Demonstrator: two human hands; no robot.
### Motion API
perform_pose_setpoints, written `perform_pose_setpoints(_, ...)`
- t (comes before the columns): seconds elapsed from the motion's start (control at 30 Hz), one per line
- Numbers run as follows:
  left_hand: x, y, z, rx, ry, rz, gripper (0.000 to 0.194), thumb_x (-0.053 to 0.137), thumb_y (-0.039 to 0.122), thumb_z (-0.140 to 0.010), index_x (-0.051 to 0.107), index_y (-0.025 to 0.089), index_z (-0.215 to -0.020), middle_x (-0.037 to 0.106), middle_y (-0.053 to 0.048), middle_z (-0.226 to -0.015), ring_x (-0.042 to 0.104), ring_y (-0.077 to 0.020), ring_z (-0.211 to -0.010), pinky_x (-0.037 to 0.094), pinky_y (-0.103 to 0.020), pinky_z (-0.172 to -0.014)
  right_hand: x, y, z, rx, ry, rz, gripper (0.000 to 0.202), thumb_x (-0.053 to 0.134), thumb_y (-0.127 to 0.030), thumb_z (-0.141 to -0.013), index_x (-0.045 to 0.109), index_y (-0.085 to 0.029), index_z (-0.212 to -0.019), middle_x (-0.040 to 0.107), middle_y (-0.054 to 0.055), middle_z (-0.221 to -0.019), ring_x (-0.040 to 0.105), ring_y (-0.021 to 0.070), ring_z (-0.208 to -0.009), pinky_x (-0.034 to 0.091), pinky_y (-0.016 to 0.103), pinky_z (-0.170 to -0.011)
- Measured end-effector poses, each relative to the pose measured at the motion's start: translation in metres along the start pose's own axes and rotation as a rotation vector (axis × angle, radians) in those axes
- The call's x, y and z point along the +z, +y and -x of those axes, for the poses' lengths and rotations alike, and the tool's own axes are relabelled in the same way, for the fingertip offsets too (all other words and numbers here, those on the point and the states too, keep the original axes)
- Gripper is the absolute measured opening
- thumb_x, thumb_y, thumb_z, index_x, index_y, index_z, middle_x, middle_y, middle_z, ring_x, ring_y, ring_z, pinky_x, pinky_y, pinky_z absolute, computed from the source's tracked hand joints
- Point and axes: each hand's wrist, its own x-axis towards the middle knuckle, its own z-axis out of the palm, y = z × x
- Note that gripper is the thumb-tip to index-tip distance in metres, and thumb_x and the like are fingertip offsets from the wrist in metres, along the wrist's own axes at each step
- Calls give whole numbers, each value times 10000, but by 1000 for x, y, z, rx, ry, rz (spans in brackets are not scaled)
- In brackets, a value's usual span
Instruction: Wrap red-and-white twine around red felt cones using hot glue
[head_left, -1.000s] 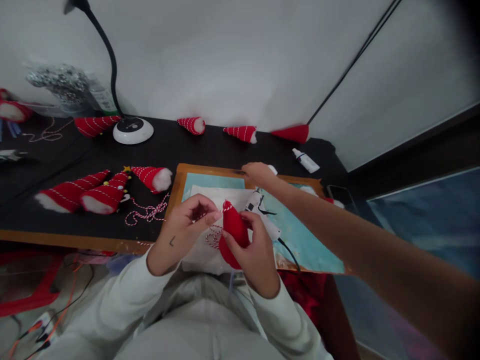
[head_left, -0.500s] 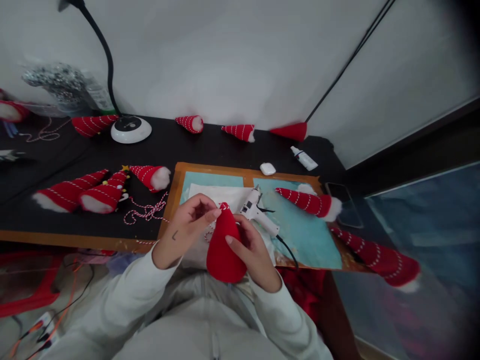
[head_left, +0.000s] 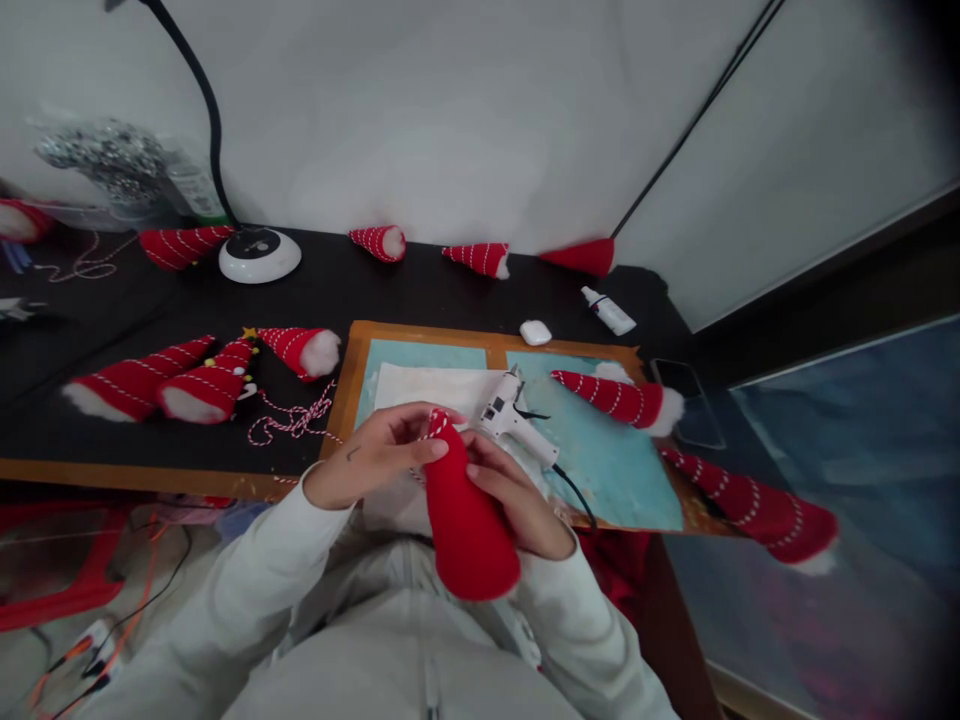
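A plain red felt cone (head_left: 471,530) is held between both hands, its tip up and tilted left, its wide end low near the lap. My left hand (head_left: 379,455) pinches at the tip, where red-and-white twisted cord (head_left: 438,422) lies against the felt. Wrapped round the cone's right side, my right hand (head_left: 517,495) has its thumb on the felt; some fingers are hidden behind it. Just beyond the right hand, a white glue gun (head_left: 517,418) lies on a white sheet and a blue mat (head_left: 615,465).
Striped red cones (head_left: 142,382) with white stuffing lie at left, near a tangle of cord (head_left: 296,422). Another cone (head_left: 619,400) rests on the mat's right. Along the back are a lamp base (head_left: 259,256), a white case (head_left: 535,333) and a small bottle (head_left: 608,311). A phone (head_left: 688,405) lies at right.
The cone's wide end has swung right and down, and its tip has moved slightly left. My right hand has shifted right and lower with it; my left hand stays at the tip.
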Motion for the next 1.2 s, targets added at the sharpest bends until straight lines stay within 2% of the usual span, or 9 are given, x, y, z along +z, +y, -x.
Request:
perform_pose_setpoints(0.07,-2,-2,-1,-23,-49,21,360,767,464,-791,686,157,-962,621,-29,-849,545,-142,-779,422,-239,-670,-2,-3,1,-33,35,154,226,570,-446,-879,624,-269,-1009,688,19,-1000,639,229,-925,511,349,-824)
perform_pose_setpoints(0.17,1,-5,-2,18,72,36,336,784,429,-781,670,157,-943,601,-1,-803,517,-116,-716,411,-222,-646,2,-2,4,-240,227,506,300,529,-434,-927,589,-255,-1161,659,69,-1193,598,252,-1133,462,406,-999)
perform_pose_setpoints(0.33,6,-8,-5,80,239,46,359,828,408,-719,617,155,-861,607,10,-789,517,-113,-708,415,-210,-639,14,7,3,-384,352,880,509,743,-390,-751,565,-197,-1187,660,139,-1188,623,312,-1081,506,476,-938)
perform_pose_setpoints(0.43,4,-7,-4,58,233,29,375,847,382,-695,623,154,-890,592,21,-767,496,-106,-685,404,-209,-627,14,8,-2,-362,395,816,368,675,-302,-761,596,-206,-1108,693,107,-1102,653,276,-988,528,438,-894)
perform_pose_setpoints(0.67,-8,1,0,-39,-1,-33,441,852,425,-687,698,137,-984,668,-39,-859,558,-148,-771,440,-249,-695,-8,3,-2,-143,21,309,288,561,-364,-821,680,-234,-1049,738,32,-985,676,230,-876,544,348,-778)
perform_pose_setpoints(0.8,-5,-4,0,-31,-74,27,480,839,491,-691,721,127,-982,686,-55,-856,569,-149,-747,455,-262,-699,-12,11,-1,-46,-29,88,380,549,-381,-809,643,-244,-1151,738,55,-1083,695,253,-943,559,386,-817)
perform_pose_setpoints(0.93,0,-12,-4,14,103,71,430,842,451,-706,706,130,-959,690,-45,-857,591,-150,-787,468,-243,-724,-7,8,3,-280,142,359,380,522,-429,-910,553,-246,-1242,648,96,-1288,625,265,-1173,498,424,-998)
perform_pose_setpoints(1.03,4,-13,-7,53,229,73,398,870,382,-677,688,139,-935,690,-34,-861,593,-146,-797,471,-226,-715,2,3,3,-395,263,751,562,699,-487,-788,540,-209,-1250,640,148,-1270,607,331,-1172,476,489,-1013)
perform_pose_setpoints(1.2,1,-8,-6,69,225,28,395,885,352,-651,711,143,-937,695,-29,-863,592,-143,-799,478,-219,-717,8,-1,-7,-390,332,853,416,672,-291,-762,600,-203,-1162,637,130,-1191,624,305,-1105,494,474,-984)
